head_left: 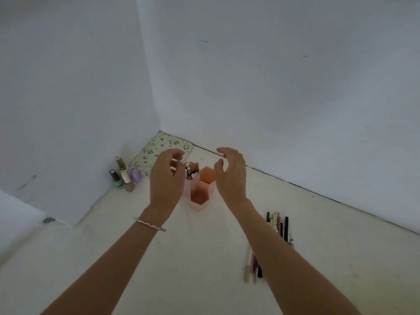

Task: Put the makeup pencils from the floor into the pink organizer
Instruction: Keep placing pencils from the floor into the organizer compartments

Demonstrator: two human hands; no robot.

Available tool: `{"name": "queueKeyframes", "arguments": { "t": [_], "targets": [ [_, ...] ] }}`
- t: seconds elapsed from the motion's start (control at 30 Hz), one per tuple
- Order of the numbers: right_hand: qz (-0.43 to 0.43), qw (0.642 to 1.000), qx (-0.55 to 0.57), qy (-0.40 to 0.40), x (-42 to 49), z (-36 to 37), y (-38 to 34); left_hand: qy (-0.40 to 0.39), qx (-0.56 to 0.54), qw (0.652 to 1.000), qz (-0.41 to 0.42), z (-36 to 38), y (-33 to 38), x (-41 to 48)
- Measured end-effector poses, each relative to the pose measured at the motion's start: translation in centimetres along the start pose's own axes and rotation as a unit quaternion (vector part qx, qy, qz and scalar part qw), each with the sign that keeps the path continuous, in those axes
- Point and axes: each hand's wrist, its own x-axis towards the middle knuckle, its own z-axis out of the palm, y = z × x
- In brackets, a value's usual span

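Pale floor [141,258] meets white walls [272,87] at a corner, where the pink hexagonal plastic organizer [197,193] stands between the left hand [167,176] and right hand [231,173], both spread and empty; slim makeup pencils [278,226] lie on the floor, right.

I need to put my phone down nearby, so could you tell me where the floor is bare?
Bare floor lies between the forearms, below the pink organizer, and left of the left hand. Crowded: nail polish bottles at the wall, makeup pencils beside the right forearm.
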Motion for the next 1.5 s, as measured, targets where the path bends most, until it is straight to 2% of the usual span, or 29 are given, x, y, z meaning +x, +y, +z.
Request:
{"name": "queueKeyframes", "arguments": {
  "t": [0.07,0.13,0.23,0.3,0.37,0.5,0.67,0.8,0.9,0.97,1.07,1.2,1.3,1.4,1.5],
  "targets": [
    [0.038,0.998,0.026,0.032,0.5,-2.2,0.6,-0.07,0.024,0.997,0.024,2.5,1.2,-1.8],
    [0.06,0.996,0.037,0.062,0.8,-4.4,1.3,-0.182,0.07,0.981,0.018,5.8,1.8,-4.2],
    [0.101,0.992,0.026,0.075,0.3,-7.8,2.7,-0.325,0.148,0.931,-0.078,10.3,1.3,-7.8],
    [0.136,0.989,0.025,0.059,-0.5,-9.5,3.6,-0.367,0.198,0.901,-0.122,12.1,0.3,-9.7],
    [0.167,0.985,0.02,0.049,-1.5,-11.4,4.8,-0.386,0.222,0.885,-0.137,13.9,0.0,-11.6],
    [0.218,0.974,0.025,0.046,-3.5,-13.3,6.6,-0.384,0.254,0.875,-0.151,15.9,0.4,-13.9],
    [0.26,0.964,0.037,0.045,-5.7,-14.3,8.5,-0.371,0.304,0.869,-0.121,16.6,1.0,-14.7],
    [0.268,0.962,0.034,0.034,-6.6,-13.8,9.3,-0.381,0.293,0.867,-0.129,16.6,0.9,-14.5],
    [0.265,0.964,0.015,0.021,-6.2,-13.1,9.6,-0.38,0.222,0.883,-0.164,16.1,0.6,-13.2],
    [0.273,0.961,-0.028,-0.019,-5.6,-12.5,9.9,-0.355,0.167,0.904,-0.171,15.5,0.7,-11.6],
    [0.282,0.934,-0.157,-0.155,-5.0,-11.0,10.6,-0.306,0.115,0.935,-0.136,14.4,1.5,-9.0],
    [0.179,0.87,-0.353,-0.293,-5.6,-8.2,11.4,-0.252,0.063,0.963,-0.071,12.8,2.9,-7.2],
    [0.128,0.849,-0.405,-0.315,-6.5,-6.9,11.8,-0.233,0.018,0.971,-0.046,11.5,3.7,-6.5],
    [0.151,0.866,-0.359,-0.315,-6.0,-6.3,11.8,-0.202,-0.012,0.979,-0.024,10.0,4.6,-5.6],
    [0.27,0.919,-0.151,-0.243,-3.2,-6.9,10.6,-0.123,-0.039,0.991,0.021,7.7,5.8,-3.0]
  ]
}}
